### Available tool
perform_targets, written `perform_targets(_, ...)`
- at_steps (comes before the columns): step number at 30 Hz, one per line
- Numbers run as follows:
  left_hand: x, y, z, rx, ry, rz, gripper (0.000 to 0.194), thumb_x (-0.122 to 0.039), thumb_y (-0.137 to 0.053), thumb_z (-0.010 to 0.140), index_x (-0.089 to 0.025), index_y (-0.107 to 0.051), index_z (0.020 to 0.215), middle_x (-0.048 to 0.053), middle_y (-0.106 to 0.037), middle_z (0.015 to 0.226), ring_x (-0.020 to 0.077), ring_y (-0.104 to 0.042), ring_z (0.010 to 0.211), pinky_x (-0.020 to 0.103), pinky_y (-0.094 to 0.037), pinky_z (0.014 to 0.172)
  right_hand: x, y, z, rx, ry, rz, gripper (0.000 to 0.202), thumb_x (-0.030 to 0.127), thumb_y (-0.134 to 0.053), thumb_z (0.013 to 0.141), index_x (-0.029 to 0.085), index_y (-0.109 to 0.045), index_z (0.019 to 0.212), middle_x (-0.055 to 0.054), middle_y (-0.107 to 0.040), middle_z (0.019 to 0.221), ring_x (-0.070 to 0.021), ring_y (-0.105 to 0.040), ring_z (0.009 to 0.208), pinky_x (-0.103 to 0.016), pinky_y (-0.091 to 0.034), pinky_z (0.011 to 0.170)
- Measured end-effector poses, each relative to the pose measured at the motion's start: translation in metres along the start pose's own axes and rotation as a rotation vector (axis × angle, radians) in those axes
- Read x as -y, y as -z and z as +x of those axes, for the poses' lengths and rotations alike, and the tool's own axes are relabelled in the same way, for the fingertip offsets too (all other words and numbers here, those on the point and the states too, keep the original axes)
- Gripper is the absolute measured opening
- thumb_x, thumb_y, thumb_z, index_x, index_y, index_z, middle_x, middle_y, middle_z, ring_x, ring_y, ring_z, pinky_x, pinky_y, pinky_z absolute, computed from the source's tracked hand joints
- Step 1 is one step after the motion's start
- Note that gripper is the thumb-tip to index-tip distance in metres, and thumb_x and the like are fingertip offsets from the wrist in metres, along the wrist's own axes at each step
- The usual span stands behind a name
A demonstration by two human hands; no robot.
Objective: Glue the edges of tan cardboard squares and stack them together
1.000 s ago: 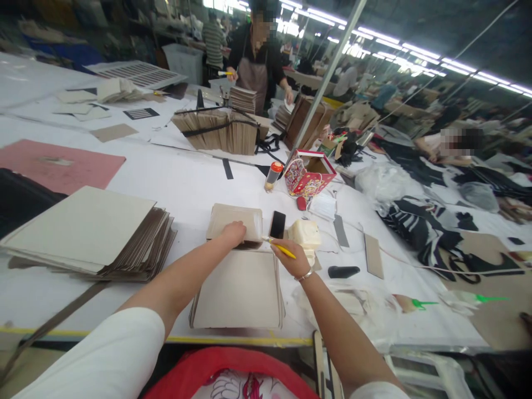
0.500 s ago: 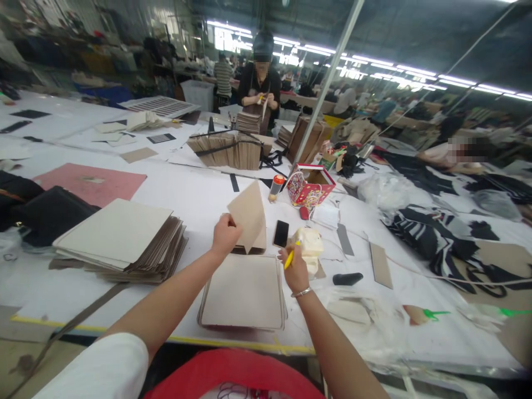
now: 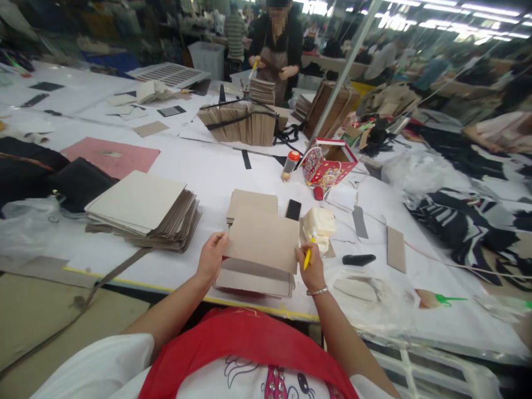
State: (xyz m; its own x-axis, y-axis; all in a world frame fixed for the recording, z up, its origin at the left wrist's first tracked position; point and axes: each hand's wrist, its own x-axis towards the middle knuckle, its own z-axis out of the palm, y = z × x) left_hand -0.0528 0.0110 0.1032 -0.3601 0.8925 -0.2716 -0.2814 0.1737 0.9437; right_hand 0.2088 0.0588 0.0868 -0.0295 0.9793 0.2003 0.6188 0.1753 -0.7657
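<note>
A tan cardboard sheet is held up, tilted, between my two hands. My left hand pinches its left edge. My right hand grips the right edge and also keeps a slim yellow pen-like tool between its fingers; the tool's exact kind is unclear. Below the sheet lies a stack of pale boards, partly covered by it. Just behind sits a smaller stack of tan boards. Beside my right hand is a cream-coloured block-like container, with a black phone nearby.
A tall pile of boards stands at left, near black bags and a pink sheet. Farther back are a red patterned box, an orange-capped bottle and a bundled row of boards. A co-worker stands across the table.
The sheet in my left hand has come toward me, from the rear stack to above the front stack. My right hand has joined at its right edge, still holding the yellow tool.
</note>
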Motion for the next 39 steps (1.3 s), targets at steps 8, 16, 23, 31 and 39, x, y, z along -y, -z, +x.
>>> perform_targets(8, 0.039, 0.045, 0.005, 0.023, -0.066, 0.652, 0.029, -0.042, -0.053, 0.068, -0.015, -0.061, 0.063, -0.001, -0.059, 0.06, 0.013, -0.052, 0.061, 0.022, -0.039, 0.058, -0.023, -0.013, -0.023, 0.172, 0.017, -0.29, 0.025, 0.041, -0.036, 0.085, 0.02, -0.044, 0.093, -0.004, -0.058, 0.076, -0.0172, -0.056, 0.058, -0.027, -0.037, 0.053)
perform_targets(16, 0.049, 0.054, 0.027, 0.003, -0.034, 0.733, 0.033, -0.047, -0.053, 0.066, -0.016, -0.057, 0.056, -0.002, -0.054, 0.052, 0.0128, -0.048, 0.055, 0.022, -0.034, 0.053, -0.024, -0.031, -0.024, 0.198, 0.01, -0.381, 0.029, 0.041, -0.033, 0.085, 0.017, -0.047, 0.095, -0.005, -0.06, 0.07, -0.0179, -0.057, 0.056, -0.025, -0.036, 0.05)
perform_targets(23, 0.05, 0.056, 0.032, 0.037, 0.018, 0.714, 0.031, -0.045, -0.055, 0.063, -0.015, -0.056, 0.055, -0.002, -0.053, 0.052, 0.0116, -0.045, 0.053, 0.022, -0.033, 0.052, -0.018, -0.034, -0.023, 0.208, -0.012, -0.426, 0.027, 0.039, -0.034, 0.085, 0.017, -0.048, 0.094, -0.003, -0.059, 0.066, -0.0167, -0.056, 0.056, -0.024, -0.035, 0.051)
perform_targets(31, 0.049, 0.056, 0.035, 0.083, 0.085, 0.748, 0.031, -0.048, -0.055, 0.062, -0.017, -0.056, 0.056, -0.004, -0.045, 0.043, 0.0103, -0.039, 0.045, 0.021, -0.029, 0.045, -0.015, -0.034, -0.023, 0.226, -0.056, -0.479, 0.021, 0.031, -0.037, 0.084, 0.017, -0.049, 0.095, -0.001, -0.058, 0.063, -0.0142, -0.055, 0.055, -0.022, -0.032, 0.05)
perform_targets(39, 0.044, 0.051, 0.032, 0.073, 0.103, 0.721, 0.03, -0.046, -0.056, 0.06, -0.017, -0.051, 0.052, -0.005, -0.041, 0.043, 0.0084, -0.033, 0.043, 0.02, -0.024, 0.043, -0.013, -0.034, -0.022, 0.245, -0.074, -0.526, 0.017, 0.029, -0.039, 0.085, 0.018, -0.047, 0.095, 0.0, -0.057, 0.063, -0.0135, -0.053, 0.054, -0.022, -0.029, 0.05)
